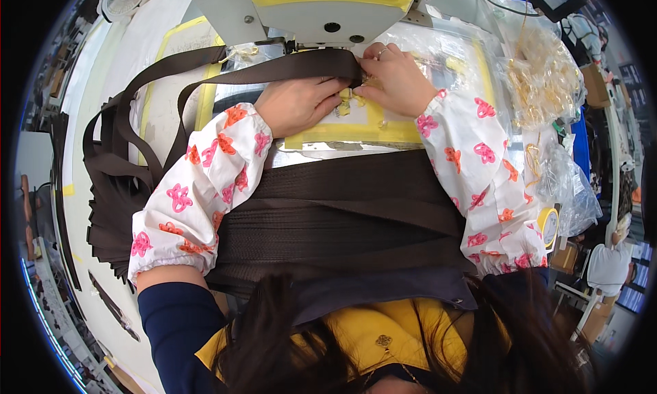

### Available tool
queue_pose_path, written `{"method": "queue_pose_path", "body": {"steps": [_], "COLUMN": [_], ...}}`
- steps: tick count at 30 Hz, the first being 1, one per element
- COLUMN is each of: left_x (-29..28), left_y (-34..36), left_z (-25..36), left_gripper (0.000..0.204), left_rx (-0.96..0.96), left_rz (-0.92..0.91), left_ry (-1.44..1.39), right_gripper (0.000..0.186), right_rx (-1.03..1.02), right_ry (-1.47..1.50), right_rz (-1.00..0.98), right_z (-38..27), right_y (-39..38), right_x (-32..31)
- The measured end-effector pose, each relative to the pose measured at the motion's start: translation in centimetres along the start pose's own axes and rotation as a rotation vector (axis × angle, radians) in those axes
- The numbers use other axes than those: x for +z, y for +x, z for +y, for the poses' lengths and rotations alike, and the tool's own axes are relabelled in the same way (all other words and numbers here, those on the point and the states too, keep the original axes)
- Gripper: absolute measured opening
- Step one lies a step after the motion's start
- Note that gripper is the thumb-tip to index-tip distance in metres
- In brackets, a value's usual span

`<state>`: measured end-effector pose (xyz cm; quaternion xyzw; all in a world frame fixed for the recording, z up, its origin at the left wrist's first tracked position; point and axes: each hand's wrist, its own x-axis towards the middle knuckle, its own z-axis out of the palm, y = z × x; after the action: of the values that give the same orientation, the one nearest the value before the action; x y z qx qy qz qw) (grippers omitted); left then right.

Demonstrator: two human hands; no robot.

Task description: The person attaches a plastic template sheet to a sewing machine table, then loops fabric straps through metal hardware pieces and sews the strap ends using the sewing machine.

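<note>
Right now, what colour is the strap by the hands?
The strap is dark brown; head view.

Brown strap (pixel 287 67), white sleeves (pixel 198 195) (flowered)

In a sewing workshop, a pale industrial machine head (pixel 321 21) looms just beyond the left hand (pixel 295 106) and right hand (pixel 397 84) at a white bench (pixel 81 219), with dark strips of webbing (pixel 328 226) stacked on their near side and clear bags of gold-coloured parts (pixel 544 86) right of the right hand.
</note>
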<state>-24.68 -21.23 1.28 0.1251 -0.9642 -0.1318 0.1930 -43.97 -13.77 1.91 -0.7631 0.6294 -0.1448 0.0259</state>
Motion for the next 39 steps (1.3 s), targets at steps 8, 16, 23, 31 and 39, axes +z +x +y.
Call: {"method": "queue_pose_path", "body": {"steps": [8,16,23,31,39], "left_x": [0.4,-1.7,-0.3,0.0,-0.9], "left_y": [-0.4,0.6,0.2,-0.4,-0.1], "left_z": [0.2,2.7,-1.8,-1.4,-1.1], "left_gripper": [0.021,0.032,0.030,0.032,0.021], "left_rx": [-0.066,0.258,0.253,0.128,-0.106], "left_rz": [-0.048,0.240,0.065,0.046,0.099], "left_ry": [-0.053,0.371,0.202,0.120,0.079], "right_gripper": [0.023,0.022,0.023,0.019,0.016], "right_rx": [-0.232,-0.204,-0.121,-0.134,-0.137], "right_ry": [0.149,-0.162,-0.012,-0.123,-0.151], "right_rz": [0.454,0.294,0.376,0.400,0.355], "right_z": [-0.3,-1.4,-2.0,-1.8,-1.8], "right_y": [-0.8,-0.8,-1.3,-1.2,-1.0], "right_x": [2.9,1.4,1.6,1.8,1.4]}}
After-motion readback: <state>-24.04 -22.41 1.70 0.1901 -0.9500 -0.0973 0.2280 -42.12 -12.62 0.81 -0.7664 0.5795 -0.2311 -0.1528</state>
